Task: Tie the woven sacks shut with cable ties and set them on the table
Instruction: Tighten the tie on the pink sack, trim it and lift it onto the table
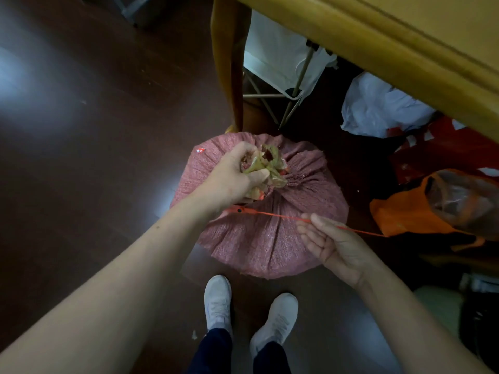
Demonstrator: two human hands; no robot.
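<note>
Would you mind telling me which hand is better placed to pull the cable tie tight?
Right. The right hand pinches the tail of the cable tie; the left hand is busy gripping the gathered neck of the sack.

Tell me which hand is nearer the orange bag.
Right. The right hand pinches the cable tie just left of the orange bag; the left hand grips the neck of the sack, farther left.

sack on floor, beside table
</note>
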